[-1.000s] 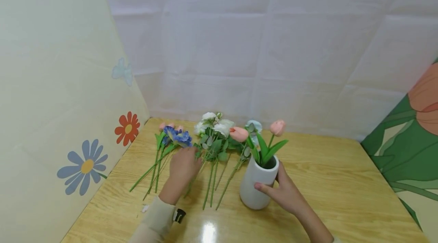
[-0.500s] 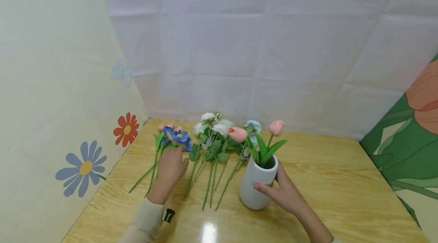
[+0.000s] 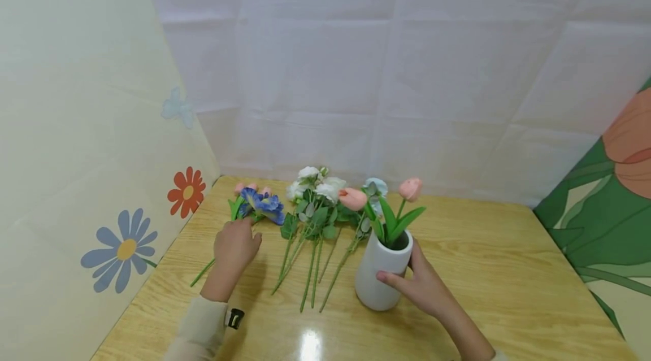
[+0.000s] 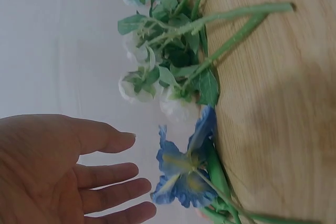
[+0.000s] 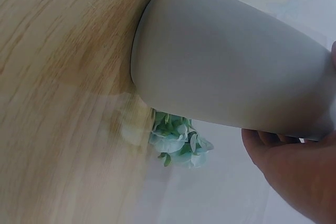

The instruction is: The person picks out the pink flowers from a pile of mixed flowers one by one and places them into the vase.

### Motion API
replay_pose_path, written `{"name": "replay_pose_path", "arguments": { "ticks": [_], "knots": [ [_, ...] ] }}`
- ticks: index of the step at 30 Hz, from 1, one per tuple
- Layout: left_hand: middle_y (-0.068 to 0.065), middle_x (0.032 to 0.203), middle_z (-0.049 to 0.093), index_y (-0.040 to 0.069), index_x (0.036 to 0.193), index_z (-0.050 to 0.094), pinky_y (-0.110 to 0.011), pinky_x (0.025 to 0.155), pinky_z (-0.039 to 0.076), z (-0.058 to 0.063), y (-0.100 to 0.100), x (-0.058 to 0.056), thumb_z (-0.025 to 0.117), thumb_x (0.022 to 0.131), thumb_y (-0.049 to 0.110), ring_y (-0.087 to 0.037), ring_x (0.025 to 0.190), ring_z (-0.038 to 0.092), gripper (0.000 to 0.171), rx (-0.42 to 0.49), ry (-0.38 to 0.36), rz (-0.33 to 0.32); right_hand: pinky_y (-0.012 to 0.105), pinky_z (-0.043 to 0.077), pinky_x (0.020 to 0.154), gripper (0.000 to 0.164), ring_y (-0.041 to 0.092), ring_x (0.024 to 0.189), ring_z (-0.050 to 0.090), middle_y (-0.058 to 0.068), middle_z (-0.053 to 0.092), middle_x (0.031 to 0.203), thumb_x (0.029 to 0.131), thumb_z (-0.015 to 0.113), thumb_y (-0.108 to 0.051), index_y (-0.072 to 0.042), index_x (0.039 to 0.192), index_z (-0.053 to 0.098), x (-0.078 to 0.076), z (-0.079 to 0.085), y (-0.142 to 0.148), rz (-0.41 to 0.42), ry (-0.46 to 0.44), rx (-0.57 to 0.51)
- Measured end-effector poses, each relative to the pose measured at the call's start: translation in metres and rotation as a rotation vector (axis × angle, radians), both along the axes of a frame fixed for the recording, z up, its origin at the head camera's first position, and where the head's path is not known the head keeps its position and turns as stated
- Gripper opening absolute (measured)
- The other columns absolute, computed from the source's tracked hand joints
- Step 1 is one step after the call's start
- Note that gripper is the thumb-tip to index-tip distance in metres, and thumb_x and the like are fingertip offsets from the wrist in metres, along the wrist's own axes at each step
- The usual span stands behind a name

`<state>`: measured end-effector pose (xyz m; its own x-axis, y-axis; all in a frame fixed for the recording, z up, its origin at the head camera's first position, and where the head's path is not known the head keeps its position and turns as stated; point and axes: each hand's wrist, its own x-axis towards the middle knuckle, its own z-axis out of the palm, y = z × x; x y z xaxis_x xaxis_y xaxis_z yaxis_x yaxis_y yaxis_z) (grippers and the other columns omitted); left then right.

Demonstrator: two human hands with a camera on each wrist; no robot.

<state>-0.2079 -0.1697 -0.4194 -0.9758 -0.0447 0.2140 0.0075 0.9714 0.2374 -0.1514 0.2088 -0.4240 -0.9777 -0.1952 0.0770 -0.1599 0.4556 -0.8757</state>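
Note:
My right hand (image 3: 427, 285) grips a white vase (image 3: 378, 279) that stands upright on the table, thumb across its front and fingers behind. Two pink tulips (image 3: 411, 189) with green leaves lean out of its mouth. Over the left flower stems hovers my left hand (image 3: 235, 248), close to a blue flower (image 3: 261, 205). In the left wrist view its fingers (image 4: 118, 192) are extended, holding nothing, beside the blue petals. Behind the blue flower lie more pink tulips (image 3: 239, 187), their stems partly hidden by the left hand.
White flowers (image 3: 328, 187) with green leaves lie in the middle of the table (image 3: 508, 270), stems toward me. A pale blue flower (image 3: 376, 186) lies behind the vase. A white cloth backdrop (image 3: 315, 67) rises at the table's far edge; printed panels (image 3: 66, 152) flank it.
My left hand has moved left, from beside the white flowers' leaves, past the blue flower, to over the left stems. The right hand and the vase have stayed put.

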Motion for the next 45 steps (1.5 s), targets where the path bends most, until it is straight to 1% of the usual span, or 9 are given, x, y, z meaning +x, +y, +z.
{"name": "replay_pose_path", "arguments": {
  "ticks": [4, 8, 12, 16, 22, 28, 33, 39, 45],
  "knots": [
    [-0.021, 0.102, 0.071, 0.0, 0.119, 0.069, -0.058, 0.075, 0.055, 0.001, -0.01, -0.001, 0.071, 0.093, 0.025, -0.041, 0.093, 0.064, 0.036, 0.009, -0.037, 0.027, 0.067, 0.038, 0.108, 0.1, 0.048, 0.138, 0.042, 0.025, 0.037, 0.154, 0.089, 0.08, -0.03, -0.007, 0.159, 0.013, -0.001, 0.0, 0.0, 0.004, 0.013, -0.001],
    [-0.022, 0.105, 0.07, -0.002, 0.12, 0.068, -0.058, 0.076, 0.055, 0.0, -0.018, 0.0, 0.07, 0.093, 0.023, -0.042, 0.096, 0.064, 0.037, 0.011, -0.045, 0.029, 0.067, 0.038, 0.108, 0.099, 0.047, 0.138, 0.042, 0.025, 0.038, 0.154, 0.089, 0.08, -0.029, -0.007, 0.159, 0.013, -0.001, 0.001, 0.0, 0.01, 0.014, -0.014],
    [-0.023, 0.102, 0.069, -0.004, 0.12, 0.067, -0.056, 0.076, 0.055, -0.003, -0.025, 0.001, 0.069, 0.094, 0.022, -0.042, 0.093, 0.063, 0.037, 0.011, -0.07, 0.031, 0.066, 0.039, 0.107, 0.099, 0.047, 0.138, 0.043, 0.025, 0.038, 0.154, 0.089, 0.08, -0.029, -0.008, 0.159, 0.013, -0.001, 0.0, 0.0, 0.011, 0.014, -0.02],
    [-0.023, 0.101, 0.069, -0.005, 0.121, 0.066, -0.057, 0.075, 0.055, -0.006, -0.031, 0.002, 0.066, 0.094, 0.022, -0.043, 0.093, 0.064, 0.037, 0.038, -0.098, 0.057, 0.066, 0.04, 0.106, 0.098, 0.047, 0.137, 0.044, 0.025, 0.039, 0.153, 0.089, 0.08, -0.028, -0.008, 0.159, 0.014, -0.001, -0.001, 0.001, 0.01, 0.028, -0.018],
    [-0.022, 0.098, 0.069, -0.006, 0.119, 0.066, -0.057, 0.071, 0.055, -0.01, -0.04, 0.001, 0.066, 0.094, 0.021, -0.042, 0.089, 0.064, 0.037, 0.055, -0.116, 0.077, 0.066, 0.041, 0.106, 0.097, 0.046, 0.136, 0.045, 0.024, 0.04, 0.152, 0.089, 0.08, -0.027, -0.008, 0.159, 0.015, 0.0, -0.001, 0.001, 0.011, 0.043, -0.02],
    [-0.024, 0.104, 0.069, -0.007, 0.12, 0.065, -0.056, 0.071, 0.055, -0.016, -0.048, 0.001, 0.064, 0.094, 0.019, -0.044, 0.092, 0.064, 0.037, 0.077, -0.132, 0.087, 0.067, 0.038, 0.108, 0.1, 0.048, 0.139, 0.041, 0.026, 0.035, 0.156, 0.089, 0.08, -0.031, -0.007, 0.16, 0.012, 0.0, 0.0, 0.0, 0.006, 0.004, -0.005],
    [-0.025, 0.109, 0.068, -0.009, 0.121, 0.064, -0.056, 0.072, 0.056, -0.024, -0.055, 0.002, 0.061, 0.096, 0.02, -0.046, 0.095, 0.064, 0.038, 0.083, -0.177, 0.093, 0.066, 0.037, 0.109, 0.102, 0.047, 0.141, 0.039, 0.024, 0.032, 0.158, 0.088, 0.08, -0.035, -0.01, 0.16, 0.011, 0.0, 0.0, -0.001, -0.005, -0.037, 0.005],
    [-0.026, 0.113, 0.067, -0.009, 0.123, 0.063, -0.059, 0.076, 0.055, -0.03, -0.061, 0.002, 0.059, 0.097, 0.02, -0.048, 0.099, 0.062, 0.039, 0.097, -0.217, 0.097, 0.066, 0.036, 0.11, 0.103, 0.048, 0.142, 0.038, 0.025, 0.031, 0.159, 0.088, 0.079, -0.037, -0.009, 0.16, 0.012, 0.0, 0.001, -0.001, -0.006, -0.044, 0.014],
    [-0.027, 0.113, 0.067, -0.008, 0.124, 0.063, -0.06, 0.076, 0.054, -0.033, -0.064, 0.0, 0.056, 0.097, 0.017, -0.048, 0.098, 0.062, 0.037, 0.095, -0.227, 0.096, 0.065, 0.036, 0.11, 0.103, 0.046, 0.142, 0.037, 0.024, 0.031, 0.159, 0.087, 0.08, -0.037, -0.01, 0.16, 0.012, 0.001, 0.001, -0.002, -0.013, -0.054, 0.008]
  ]
}}
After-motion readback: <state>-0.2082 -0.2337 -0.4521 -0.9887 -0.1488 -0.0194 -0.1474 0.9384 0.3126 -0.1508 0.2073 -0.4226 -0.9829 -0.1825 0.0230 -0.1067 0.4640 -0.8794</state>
